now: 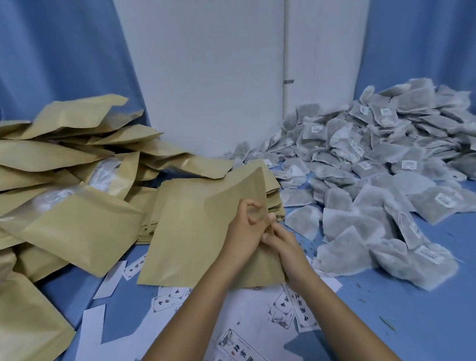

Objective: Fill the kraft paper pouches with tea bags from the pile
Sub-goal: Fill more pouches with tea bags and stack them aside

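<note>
One flat kraft pouch [195, 226] is held up at frame centre, tilted, with its lower edge near the blue cloth [403, 296]. The pouch's right edge is pinched by the left hand [247, 229], fingers curled round it. The same edge is gripped just below by the right hand [287, 249], and the two hands are touching. No tea bag is seen in either hand. The tea bag pile [382, 159] is spread at 2 to 3 o'clock, grey-green sachets with small white tags, the nearest ones just beside the right hand. A stack of flat pouches [274, 192] is partly hidden behind the held pouch. A heap of bulging kraft pouches [52, 176] is seen at 9 o'clock. Printed labels [240, 348] and white paper slips [92, 334] are scattered at 6 o'clock under the forearms. A white wall panel [212, 71] is seen at 12 o'clock.
</note>
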### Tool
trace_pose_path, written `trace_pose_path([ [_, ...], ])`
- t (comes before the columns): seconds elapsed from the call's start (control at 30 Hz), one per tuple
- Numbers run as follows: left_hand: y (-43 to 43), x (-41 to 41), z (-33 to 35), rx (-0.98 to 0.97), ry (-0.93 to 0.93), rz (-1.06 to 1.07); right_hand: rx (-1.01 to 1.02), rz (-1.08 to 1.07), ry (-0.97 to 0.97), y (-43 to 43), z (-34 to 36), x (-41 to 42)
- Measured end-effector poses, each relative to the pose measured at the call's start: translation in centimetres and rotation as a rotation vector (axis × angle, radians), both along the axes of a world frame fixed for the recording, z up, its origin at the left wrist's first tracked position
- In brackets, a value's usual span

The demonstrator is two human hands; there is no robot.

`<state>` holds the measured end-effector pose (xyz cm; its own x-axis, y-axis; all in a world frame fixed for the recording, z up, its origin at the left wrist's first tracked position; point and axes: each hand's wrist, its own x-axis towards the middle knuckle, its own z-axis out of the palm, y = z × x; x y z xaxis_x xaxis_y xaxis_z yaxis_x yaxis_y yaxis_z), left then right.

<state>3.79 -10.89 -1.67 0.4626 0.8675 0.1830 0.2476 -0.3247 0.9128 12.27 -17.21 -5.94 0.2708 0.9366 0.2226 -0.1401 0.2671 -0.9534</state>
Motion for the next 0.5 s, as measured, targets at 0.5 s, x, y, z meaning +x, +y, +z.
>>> trace_pose_path([
  [0.5,-0.6,-1.3,-1.0,0.161,0.249,0.013,-0.115,-0.422,-0.336,0.7,0.0,-0.1],
])
